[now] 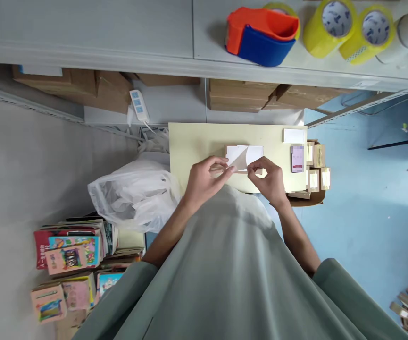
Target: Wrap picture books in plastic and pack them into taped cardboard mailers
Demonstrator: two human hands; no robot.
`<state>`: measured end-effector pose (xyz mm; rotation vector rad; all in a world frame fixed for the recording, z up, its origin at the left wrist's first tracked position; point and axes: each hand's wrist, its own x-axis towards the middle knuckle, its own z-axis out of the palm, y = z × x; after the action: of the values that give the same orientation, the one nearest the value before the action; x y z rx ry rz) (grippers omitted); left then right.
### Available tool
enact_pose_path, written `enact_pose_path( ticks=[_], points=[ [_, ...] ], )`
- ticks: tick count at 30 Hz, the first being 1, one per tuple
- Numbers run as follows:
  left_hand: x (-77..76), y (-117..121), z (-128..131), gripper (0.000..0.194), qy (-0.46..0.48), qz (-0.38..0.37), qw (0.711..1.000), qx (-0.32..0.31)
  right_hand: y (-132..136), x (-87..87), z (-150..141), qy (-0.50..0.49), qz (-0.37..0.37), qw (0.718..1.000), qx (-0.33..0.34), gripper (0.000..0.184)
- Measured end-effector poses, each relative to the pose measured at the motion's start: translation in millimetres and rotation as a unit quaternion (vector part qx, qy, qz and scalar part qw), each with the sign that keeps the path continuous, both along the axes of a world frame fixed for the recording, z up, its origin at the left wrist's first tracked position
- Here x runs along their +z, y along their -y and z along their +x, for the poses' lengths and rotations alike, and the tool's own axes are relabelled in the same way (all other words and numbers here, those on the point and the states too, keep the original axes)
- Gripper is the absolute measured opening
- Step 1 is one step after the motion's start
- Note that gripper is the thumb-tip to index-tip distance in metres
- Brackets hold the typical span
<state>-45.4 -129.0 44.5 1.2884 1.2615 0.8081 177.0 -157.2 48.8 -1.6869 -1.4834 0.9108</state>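
My left hand (204,182) and my right hand (269,179) meet over a pale yellow board (196,144) below me. Both pinch a white sticker sheet (248,156) whose near corner curls up from a small cardboard box under it. The left fingers hold the peeled corner; the right fingers press the sheet's near edge. My grey-green shirt hides the board's near side.
A phone (297,158) and a white label (294,135) lie on the board's right part, beside small boxes (317,167). A white plastic bag (133,193) and stacked books (72,252) sit left. Tape rolls (334,26) and a dispenser (260,35) rest on the grey shelf above.
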Motion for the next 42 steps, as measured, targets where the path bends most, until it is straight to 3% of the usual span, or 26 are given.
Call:
enact_pose_path(
  ticks=[3,8,16,19,22,27,33,42],
  points=[
    [-0.1,10.1,38.3,0.042,0.046,-0.091,0.995,0.012,8.1,-2.6,13.9,0.009,-0.005,0.999,0.032,0.010],
    [-6.7,15.1,83.7,0.049,0.072,-0.171,0.981,0.050,18.6,-10.6,40.5,0.010,-0.019,0.997,0.068,0.013],
    [-27.3,19.1,130.7,0.053,0.090,-0.227,0.959,0.142,22.5,-29.3,82.5,-0.088,-0.075,0.987,0.108,0.006],
    [-33.3,18.8,131.3,0.052,0.114,-0.245,0.945,0.184,22.0,-36.6,100.9,-0.124,-0.076,0.986,0.084,0.008],
    [-36.5,17.9,123.6,0.051,0.134,-0.262,0.929,0.224,20.1,-47.5,124.8,-0.137,-0.084,0.987,0.019,0.014],
    [-37.7,18.8,112.0,0.049,0.143,-0.279,0.916,0.250,15.3,-67.9,152.2,-0.168,-0.159,0.972,-0.043,0.025],
    [-38.9,21.3,111.5,0.048,0.171,-0.295,0.902,0.264,10.0,-80.5,147.5,-0.209,-0.219,0.952,-0.041,0.035],
    [-53.0,25.2,103.9,0.047,0.182,-0.303,0.900,0.255,10.3,-87.3,133.8,-0.220,-0.220,0.949,-0.042,0.034]
  ],
)
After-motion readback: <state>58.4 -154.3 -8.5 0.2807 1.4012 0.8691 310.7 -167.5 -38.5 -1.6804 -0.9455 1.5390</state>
